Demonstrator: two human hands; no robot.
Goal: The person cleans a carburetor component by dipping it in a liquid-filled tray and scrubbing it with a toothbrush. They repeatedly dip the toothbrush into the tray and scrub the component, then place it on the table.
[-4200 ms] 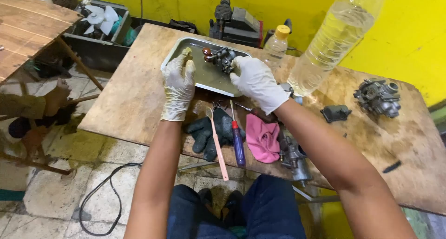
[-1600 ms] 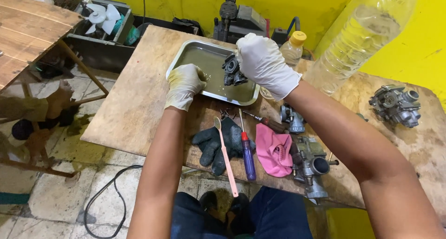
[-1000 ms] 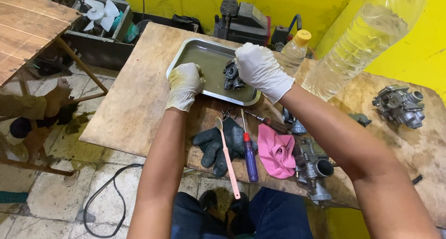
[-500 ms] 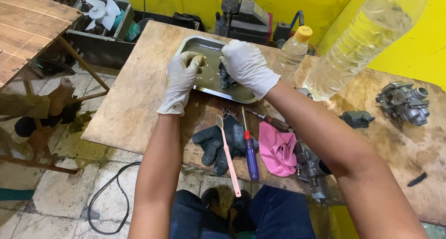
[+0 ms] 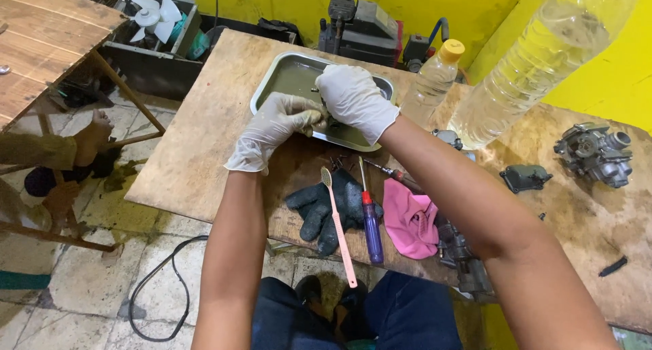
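Gloved hands (image 5: 319,112) over metal tray (image 5: 285,75) — wooden table (image 5: 197,153), yellow wall (image 5: 475,3)

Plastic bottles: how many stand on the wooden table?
2: a small yellow-capped bottle beside the metal tray, and a large clear bottle to its right. Others may be hidden.

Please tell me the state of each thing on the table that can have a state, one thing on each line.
metal tray: holds shallow liquid
small bottle: upright, capped
big bottle: tilted, partly full
screwdriver: lying flat
toothbrush: lying flat
left hand: gloved, closed
right hand: gloved, over tray
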